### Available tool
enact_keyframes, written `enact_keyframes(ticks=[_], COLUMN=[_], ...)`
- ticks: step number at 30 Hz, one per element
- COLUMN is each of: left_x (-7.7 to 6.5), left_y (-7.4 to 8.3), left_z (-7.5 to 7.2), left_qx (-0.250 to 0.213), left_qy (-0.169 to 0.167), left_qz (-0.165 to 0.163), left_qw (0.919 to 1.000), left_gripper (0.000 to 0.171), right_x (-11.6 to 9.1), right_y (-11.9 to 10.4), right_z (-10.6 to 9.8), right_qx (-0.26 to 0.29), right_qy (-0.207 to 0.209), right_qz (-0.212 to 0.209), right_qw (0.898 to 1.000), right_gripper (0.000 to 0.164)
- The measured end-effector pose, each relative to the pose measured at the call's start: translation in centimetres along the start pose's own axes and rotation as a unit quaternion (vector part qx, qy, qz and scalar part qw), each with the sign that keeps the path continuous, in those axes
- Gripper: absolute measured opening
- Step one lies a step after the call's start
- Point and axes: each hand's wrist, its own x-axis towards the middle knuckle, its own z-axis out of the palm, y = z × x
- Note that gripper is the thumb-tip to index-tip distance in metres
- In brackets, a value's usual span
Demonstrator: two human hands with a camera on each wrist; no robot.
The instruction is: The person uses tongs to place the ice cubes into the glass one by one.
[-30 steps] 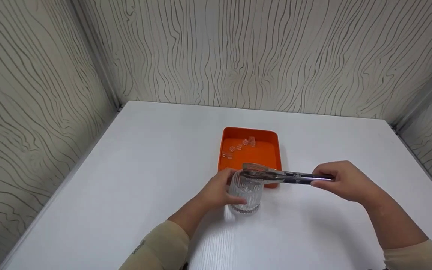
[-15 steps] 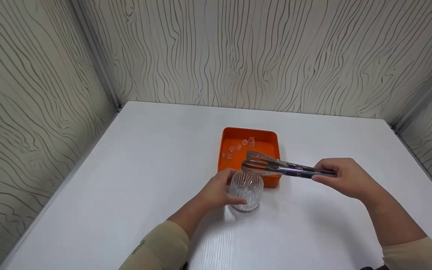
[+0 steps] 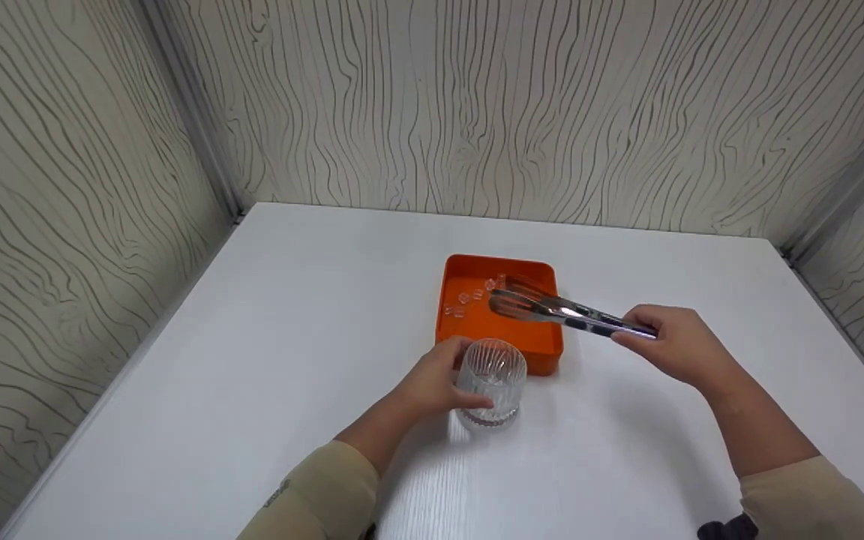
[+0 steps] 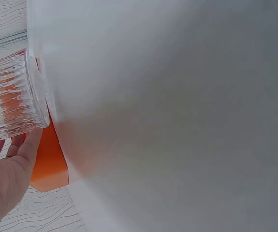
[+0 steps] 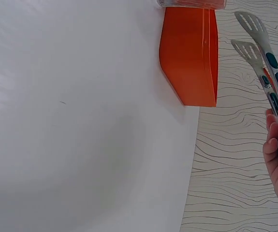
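A ribbed clear glass [image 3: 498,386] stands on the white table, and my left hand [image 3: 432,382] grips it round its left side, thumb across the front. The left wrist view shows the glass [image 4: 13,99] with fingers curled round it. In my right hand [image 3: 676,345] are metal tongs [image 3: 578,315], their slotted tips over an orange tray [image 3: 481,330] behind the glass. The right wrist view has the tongs' [image 5: 264,63] two tips spread apart, with nothing between them. Several small clear cubes [image 3: 465,298] lie in the tray; the tongs partly cover those at the right.
The white table [image 3: 312,315] reaches back to a wood-grain patterned panel [image 3: 432,112]. Another patterned panel [image 3: 49,187] rises along the left side. A small dark object [image 3: 728,527] shows beside the right sleeve.
The tongs have lifted from the glass's mouth and moved away from me, over the tray, their tips spreading. My left hand and the glass have stayed in place.
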Motion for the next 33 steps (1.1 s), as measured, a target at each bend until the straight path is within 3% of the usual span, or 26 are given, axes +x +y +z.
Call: enact_keyframes(ticks=[11,21,33], left_x=[0.0,0.0,0.0], left_y=[0.0,-0.1,0.0], left_z=[0.0,0.1,0.0], left_qx=[-0.006,-0.007,-0.009], left_qy=[0.000,0.000,-0.002], left_qz=[-0.019,-0.012,-0.013], left_qw=[0.9998,0.9999,0.9999], left_gripper=[0.072,0.070,0.071], right_x=[1.4,2.8,4.3], right_y=[-0.4,-0.3,-1.8], right_z=[1.8,3.3,5.0], right_qx=[-0.011,-0.024,-0.021], right_qy=[0.004,0.020,0.010], right_qz=[0.053,0.077,0.136], right_qw=[0.999,0.997,0.990], right_gripper=[0.023,0.022,0.026])
